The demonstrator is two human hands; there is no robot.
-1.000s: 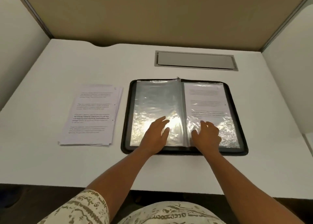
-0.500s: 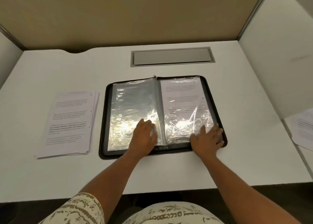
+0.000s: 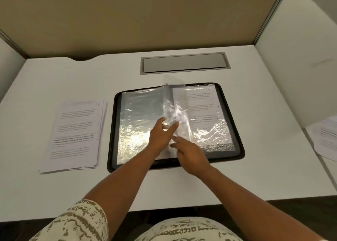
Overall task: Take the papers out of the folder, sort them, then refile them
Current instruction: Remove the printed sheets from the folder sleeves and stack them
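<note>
The black folder point(image 3: 237, 131) lies open on the white desk point(image 3: 264, 167) in front of me, its clear sleeves catching the light. My left hand point(image 3: 160, 137) is over the middle of the folder, thumb and forefinger spread apart, touching a loose clear sleeve point(image 3: 173, 113) that stands tilted up from the spine between the two halves; I cannot tell whether my fingers pinch it or only rest against it. My right hand point(image 3: 191, 155) is just beside the left, near the folder's lower edge, fingers straight and close together, pointing left and touching the bottom of that same sleeve. On the right half a printed sheet point(image 3: 202, 109) sits inside its sleeve; the left half point(image 3: 138, 124) shows only shiny plastic. A stack of papers point(image 3: 76, 133) lies on the desk just left of the folder, apart from it. More sheets point(image 3: 326, 137) lie at the far right edge, on the next surface. A grey cover plate point(image 3: 184, 63) is set into the desk beyond the folder.
</note>
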